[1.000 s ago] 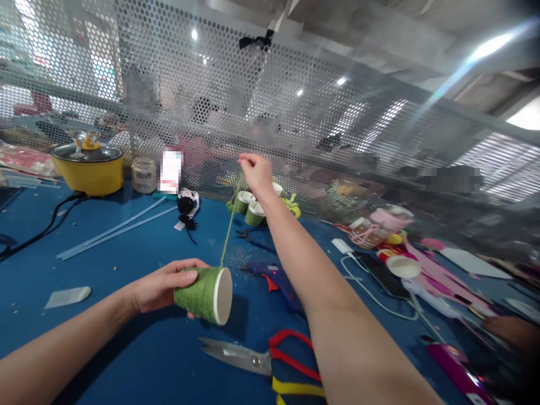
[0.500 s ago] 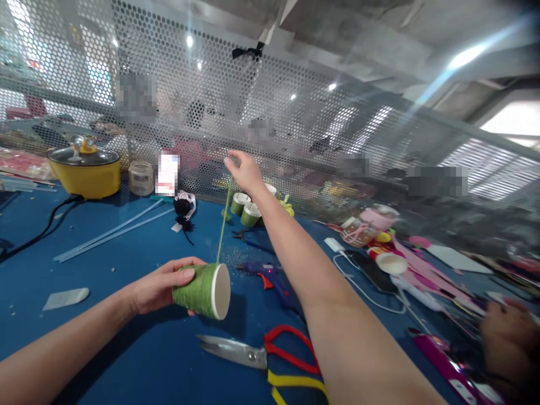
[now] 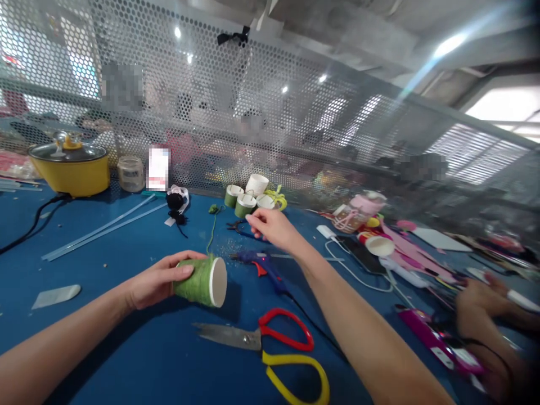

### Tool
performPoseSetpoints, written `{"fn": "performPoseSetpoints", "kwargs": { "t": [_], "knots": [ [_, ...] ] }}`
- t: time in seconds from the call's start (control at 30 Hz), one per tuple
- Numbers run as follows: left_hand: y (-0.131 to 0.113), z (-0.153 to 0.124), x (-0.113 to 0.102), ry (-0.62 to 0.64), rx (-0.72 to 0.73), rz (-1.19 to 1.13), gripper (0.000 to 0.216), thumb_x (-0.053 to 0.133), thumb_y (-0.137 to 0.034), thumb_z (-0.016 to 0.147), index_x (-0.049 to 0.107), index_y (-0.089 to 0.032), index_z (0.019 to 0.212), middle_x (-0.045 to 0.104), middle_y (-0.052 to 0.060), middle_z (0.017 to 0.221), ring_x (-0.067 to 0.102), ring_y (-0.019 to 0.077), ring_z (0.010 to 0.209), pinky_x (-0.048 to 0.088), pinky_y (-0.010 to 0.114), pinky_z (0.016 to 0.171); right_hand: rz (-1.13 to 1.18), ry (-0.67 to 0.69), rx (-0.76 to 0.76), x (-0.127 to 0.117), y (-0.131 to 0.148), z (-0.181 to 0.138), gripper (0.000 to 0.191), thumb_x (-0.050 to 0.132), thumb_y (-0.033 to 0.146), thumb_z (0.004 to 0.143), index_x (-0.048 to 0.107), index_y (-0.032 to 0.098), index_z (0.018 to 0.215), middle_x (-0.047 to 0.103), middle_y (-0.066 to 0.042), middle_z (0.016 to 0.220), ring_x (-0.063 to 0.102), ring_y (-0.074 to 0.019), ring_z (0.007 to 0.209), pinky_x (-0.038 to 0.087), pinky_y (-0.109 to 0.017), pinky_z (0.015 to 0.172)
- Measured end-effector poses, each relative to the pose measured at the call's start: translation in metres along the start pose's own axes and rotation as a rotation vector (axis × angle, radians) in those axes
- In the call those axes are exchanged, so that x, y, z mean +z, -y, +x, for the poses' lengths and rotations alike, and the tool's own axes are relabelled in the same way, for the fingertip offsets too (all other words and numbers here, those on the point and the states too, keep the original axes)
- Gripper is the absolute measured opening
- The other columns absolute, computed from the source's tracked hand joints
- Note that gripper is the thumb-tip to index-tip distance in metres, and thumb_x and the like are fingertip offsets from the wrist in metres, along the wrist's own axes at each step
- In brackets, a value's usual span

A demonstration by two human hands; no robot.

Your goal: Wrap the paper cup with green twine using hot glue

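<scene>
While clasping the green-wrapped cup point(image 3: 196, 286) in curled left fingers point(image 3: 182, 274), likely for steadiness, holds right fingers point(image 3: 258, 220) pinched near pliers point(image 3: 237, 226), but cannot tell whether gripping anything.

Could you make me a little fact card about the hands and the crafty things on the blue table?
Left hand: holds the green cup, tipped sideways
Right hand: near the small cups, fingers bunched; can't tell if it holds anything
Yarn strand: slack, from the green cup toward a yarn ball
Front: scissors, red and yellow handles
Middle: glue gun
Back left: yellow pot
</scene>
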State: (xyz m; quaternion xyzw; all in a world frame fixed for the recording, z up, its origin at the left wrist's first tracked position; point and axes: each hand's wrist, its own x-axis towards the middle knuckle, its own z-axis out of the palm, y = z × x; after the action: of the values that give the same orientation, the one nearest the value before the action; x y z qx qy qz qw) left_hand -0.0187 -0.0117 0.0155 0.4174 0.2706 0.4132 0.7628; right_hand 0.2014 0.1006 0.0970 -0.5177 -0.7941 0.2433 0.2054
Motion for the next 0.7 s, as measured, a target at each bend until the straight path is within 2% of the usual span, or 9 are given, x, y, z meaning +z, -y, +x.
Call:
{"fn": "performPoseSetpoints", "kwargs": {
  "t": [0.03, 0.13, 0.2, 0.27, 0.37, 0.47, 0.53, 0.7],
  "knots": [
    [0.000, 0.001, 0.000, -0.021, 0.004, 0.025, 0.043, 0.068, -0.039, 0.069, 0.056, -0.016, 0.103, 0.057, 0.005, 0.090, 0.055, 0.0132, 0.073, 0.044, 0.023, 0.064, 0.095, -0.009, 0.001, 0.001, -0.003, -0.015, 0.027, 0.045, 0.034, 0.084, 0.051, 0.015, 0.065, 0.059, -0.002, 0.061, 0.054, -0.0088, 0.051, 0.041, -0.019, 0.045],
    [0.001, 0.002, 0.003, -0.078, -0.007, 0.148, 0.045, 0.066, -0.040, 0.070, 0.054, -0.017, 0.106, 0.057, 0.004, 0.090, 0.054, 0.0136, 0.074, 0.042, 0.024, 0.064, 0.247, 0.128, -0.004, 0.014, -0.004, -0.052, 0.039, 0.043, 0.048, 0.083, 0.061, 0.013, 0.078, 0.065, -0.007, 0.078, 0.058, -0.0135, 0.069, 0.045, -0.025, 0.061],
    [0.003, 0.000, 0.006, -0.083, -0.012, 0.250, 0.045, 0.066, -0.039, 0.071, 0.053, -0.017, 0.108, 0.057, 0.004, 0.093, 0.054, 0.0147, 0.078, 0.041, 0.025, 0.068, 0.301, 0.219, 0.017, 0.028, 0.001, -0.066, 0.051, 0.037, 0.056, 0.082, 0.065, 0.014, 0.086, 0.066, -0.009, 0.089, 0.058, -0.0161, 0.078, 0.044, -0.029, 0.070],
    [0.004, -0.002, 0.009, -0.068, -0.007, 0.357, 0.044, 0.064, -0.039, 0.072, 0.052, -0.017, 0.108, 0.057, 0.004, 0.093, 0.053, 0.0155, 0.079, 0.040, 0.026, 0.070, 0.359, 0.304, 0.011, 0.041, 0.008, -0.072, 0.057, 0.032, 0.061, 0.081, 0.067, 0.016, 0.083, 0.066, -0.007, 0.088, 0.058, -0.0176, 0.083, 0.041, -0.031, 0.078],
    [0.004, -0.005, 0.015, -0.074, 0.031, 0.517, 0.041, 0.061, -0.042, 0.073, 0.051, -0.017, 0.104, 0.055, 0.002, 0.088, 0.051, 0.0158, 0.077, 0.041, 0.028, 0.069, 0.370, 0.341, -0.024, 0.053, 0.019, -0.071, 0.051, 0.040, 0.060, 0.079, 0.065, 0.016, 0.072, 0.063, -0.003, 0.070, 0.056, -0.0166, 0.073, 0.040, -0.029, 0.070],
    [0.004, -0.007, 0.018, -0.117, 0.095, 0.676, 0.038, 0.058, -0.043, 0.074, 0.047, -0.017, 0.098, 0.050, -0.001, 0.081, 0.048, 0.0138, 0.071, 0.040, 0.026, 0.063, 0.337, 0.238, -0.024, 0.057, 0.026, -0.066, 0.029, 0.057, 0.043, 0.074, 0.059, 0.015, 0.066, 0.054, 0.002, 0.060, 0.048, -0.0111, 0.058, 0.036, -0.024, 0.056],
    [0.005, -0.007, 0.018, -0.147, 0.150, 0.775, 0.037, 0.058, -0.043, 0.073, 0.043, -0.017, 0.095, 0.047, -0.002, 0.078, 0.046, 0.0125, 0.067, 0.039, 0.025, 0.060, 0.348, 0.192, -0.012, 0.057, 0.028, -0.062, 0.020, 0.059, 0.034, 0.072, 0.057, 0.015, 0.066, 0.052, 0.003, 0.059, 0.044, -0.0092, 0.055, 0.034, -0.023, 0.053],
    [0.015, -0.006, 0.015, -0.187, 0.341, 1.039, 0.039, 0.061, -0.039, 0.072, 0.037, -0.019, 0.095, 0.048, 0.000, 0.084, 0.049, 0.0133, 0.068, 0.042, 0.026, 0.061, 0.321, 0.217, -0.100, 0.053, 0.035, -0.051, 0.023, 0.057, 0.036, 0.073, 0.059, 0.015, 0.065, 0.052, 0.003, 0.059, 0.042, -0.0086, 0.054, 0.033, -0.022, 0.052]
  ]
}}
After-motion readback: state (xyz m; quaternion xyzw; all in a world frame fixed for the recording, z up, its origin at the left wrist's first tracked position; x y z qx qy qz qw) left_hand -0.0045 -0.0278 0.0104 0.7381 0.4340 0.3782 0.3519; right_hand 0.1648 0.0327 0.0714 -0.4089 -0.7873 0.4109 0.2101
